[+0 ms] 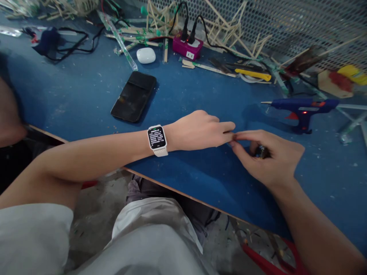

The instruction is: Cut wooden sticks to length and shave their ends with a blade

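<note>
My left hand [200, 130] reaches over the blue tabletop [183, 168], palm down with its fingers curled and closed. A white smartwatch [157, 137] with a lit screen of text is on that wrist. My right hand [266, 156] meets it from the right, thumb and forefinger pinched together at the left fingertips. Whatever lies between the touching fingertips is too small to make out. Inside the curl of my right hand shows a small dark, shiny thing [260, 151], mostly hidden by the fingers. A blue glue gun [305, 109] with a red light lies beyond my right hand.
Left of centre lie a black phone [134, 97] and a white earbud case [146, 55]. A magenta power socket [187, 46] with two plugs, wooden stick frames [229, 26] and a yellow-handled cutter [252, 74] line the back, before a perforated metal panel. Another person's arm [10, 114] is at left.
</note>
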Action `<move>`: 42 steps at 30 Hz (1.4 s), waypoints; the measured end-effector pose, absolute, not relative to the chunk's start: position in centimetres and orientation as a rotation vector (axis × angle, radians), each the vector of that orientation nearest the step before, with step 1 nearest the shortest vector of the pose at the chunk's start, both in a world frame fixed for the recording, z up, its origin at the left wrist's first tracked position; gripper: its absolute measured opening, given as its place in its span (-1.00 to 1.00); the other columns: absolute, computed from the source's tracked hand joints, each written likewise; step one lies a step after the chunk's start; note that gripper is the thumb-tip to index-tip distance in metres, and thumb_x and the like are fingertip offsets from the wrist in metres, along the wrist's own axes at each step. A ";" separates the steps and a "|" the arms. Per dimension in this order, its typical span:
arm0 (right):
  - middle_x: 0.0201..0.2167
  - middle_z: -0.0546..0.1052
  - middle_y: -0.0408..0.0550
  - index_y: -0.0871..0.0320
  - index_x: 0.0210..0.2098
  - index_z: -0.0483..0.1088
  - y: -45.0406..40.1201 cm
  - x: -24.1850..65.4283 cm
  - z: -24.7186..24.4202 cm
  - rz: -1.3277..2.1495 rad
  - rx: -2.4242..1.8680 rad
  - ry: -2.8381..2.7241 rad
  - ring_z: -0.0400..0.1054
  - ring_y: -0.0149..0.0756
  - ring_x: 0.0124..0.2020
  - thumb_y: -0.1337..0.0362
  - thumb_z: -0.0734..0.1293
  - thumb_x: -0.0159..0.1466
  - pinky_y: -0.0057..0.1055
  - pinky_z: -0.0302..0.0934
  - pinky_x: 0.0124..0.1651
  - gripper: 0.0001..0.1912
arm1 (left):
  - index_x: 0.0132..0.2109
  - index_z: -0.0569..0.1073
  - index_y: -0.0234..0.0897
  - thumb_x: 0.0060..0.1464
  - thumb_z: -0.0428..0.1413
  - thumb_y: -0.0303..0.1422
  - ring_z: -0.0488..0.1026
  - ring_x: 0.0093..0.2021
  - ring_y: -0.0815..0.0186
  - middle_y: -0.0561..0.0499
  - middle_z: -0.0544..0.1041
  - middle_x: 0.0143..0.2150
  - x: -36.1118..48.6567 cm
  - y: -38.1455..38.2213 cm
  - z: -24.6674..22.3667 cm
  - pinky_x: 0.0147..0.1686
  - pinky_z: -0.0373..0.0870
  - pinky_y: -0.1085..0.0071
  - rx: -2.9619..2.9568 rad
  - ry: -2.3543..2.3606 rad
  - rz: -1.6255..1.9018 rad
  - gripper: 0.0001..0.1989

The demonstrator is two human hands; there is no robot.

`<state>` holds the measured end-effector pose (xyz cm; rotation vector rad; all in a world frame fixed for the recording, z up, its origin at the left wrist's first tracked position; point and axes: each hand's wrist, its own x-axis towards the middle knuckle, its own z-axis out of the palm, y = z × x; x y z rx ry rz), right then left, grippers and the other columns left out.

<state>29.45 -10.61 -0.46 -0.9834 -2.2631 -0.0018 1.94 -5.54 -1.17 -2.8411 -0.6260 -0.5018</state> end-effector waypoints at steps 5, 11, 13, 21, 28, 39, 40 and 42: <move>-0.23 0.84 -0.19 -0.09 0.06 0.73 -10.5 29.5 -0.6 0.000 -0.995 -2.260 0.69 -0.24 -0.42 0.38 0.64 0.59 -0.22 0.50 -0.36 -0.80 | 0.01 0.78 -0.27 0.74 0.13 -0.55 0.61 -0.29 0.23 -0.06 0.78 -0.09 2.1 -5.6 -1.0 -0.37 -0.01 0.14 -2.885 -0.633 -0.450 -0.66; -0.14 0.87 -0.15 -0.04 0.05 0.66 -10.5 29.4 -0.9 -0.067 -0.926 -2.276 0.62 -0.31 -0.47 0.38 0.61 0.61 -0.24 0.46 -0.37 -0.82 | 0.13 0.78 -0.28 0.80 0.09 -0.50 0.70 -0.25 0.23 -0.08 0.80 0.03 2.1 -5.9 -0.8 -0.40 0.11 0.12 -2.930 -0.613 -0.347 -0.67; -0.17 0.86 -0.16 -0.05 0.03 0.65 -10.5 29.4 -0.8 -0.066 -0.950 -2.254 0.63 -0.29 -0.46 0.37 0.63 0.59 -0.23 0.49 -0.36 -0.82 | 0.17 0.77 -0.29 0.85 0.08 -0.41 0.74 -0.20 0.21 -0.09 0.80 0.06 2.2 -6.1 -0.8 -0.39 0.20 0.10 -2.965 -0.591 -0.363 -0.67; -0.26 0.80 -0.21 -0.06 -0.04 0.64 -10.3 29.2 -1.2 -0.119 -0.990 -2.186 0.49 -0.35 -0.51 0.29 0.65 0.62 -0.22 0.33 -0.40 -0.84 | 0.37 0.73 -0.25 0.80 -0.05 -0.54 0.81 -0.04 0.16 -0.11 0.84 0.12 0.5 -4.1 -0.2 -0.35 0.22 0.14 -2.878 -0.761 -0.332 -0.56; -0.23 0.81 -0.19 -0.03 -0.09 0.64 -9.3 28.7 -2.3 -0.022 -0.917 -2.195 0.57 -0.34 -0.42 0.28 0.61 0.61 -0.28 0.33 -0.33 -0.86 | 0.37 0.72 -0.24 0.81 0.06 -0.38 0.81 0.07 0.00 -0.17 0.88 0.07 -3.2 1.1 0.5 0.25 0.57 0.02 -2.609 -1.499 -0.177 -0.67; -0.19 0.77 -0.07 -0.01 -0.10 0.65 -7.8 28.6 -3.9 0.109 -1.010 -2.253 0.62 -0.16 -0.23 0.19 0.45 0.62 -0.25 0.34 -0.19 -0.87 | 0.51 0.67 -0.22 0.67 0.46 -0.03 0.76 0.41 -0.03 -0.21 0.72 0.50 -5.1 11.0 0.9 0.44 0.84 -0.14 -2.454 -1.767 -0.097 -0.47; -0.18 0.78 -0.07 -0.01 -0.09 0.65 -7.8 28.6 -3.9 0.116 -1.012 -2.259 0.62 -0.17 -0.22 0.20 0.45 0.61 -0.25 0.34 -0.19 -0.88 | 0.52 0.67 -0.22 0.68 0.46 -0.03 0.76 0.40 -0.03 -0.21 0.72 0.50 -5.3 11.6 0.8 0.42 0.85 -0.13 -2.457 -1.783 -0.090 -0.47; -0.19 0.77 -0.07 -0.01 -0.08 0.65 -7.9 28.6 -3.9 0.132 -1.016 -2.270 0.61 -0.19 -0.24 0.20 0.43 0.61 -0.26 0.33 -0.19 -0.87 | 0.52 0.67 -0.22 0.68 0.46 -0.03 0.76 0.40 -0.03 -0.22 0.72 0.50 -5.5 12.3 0.5 0.42 0.85 -0.13 -2.455 -1.802 -0.094 -0.48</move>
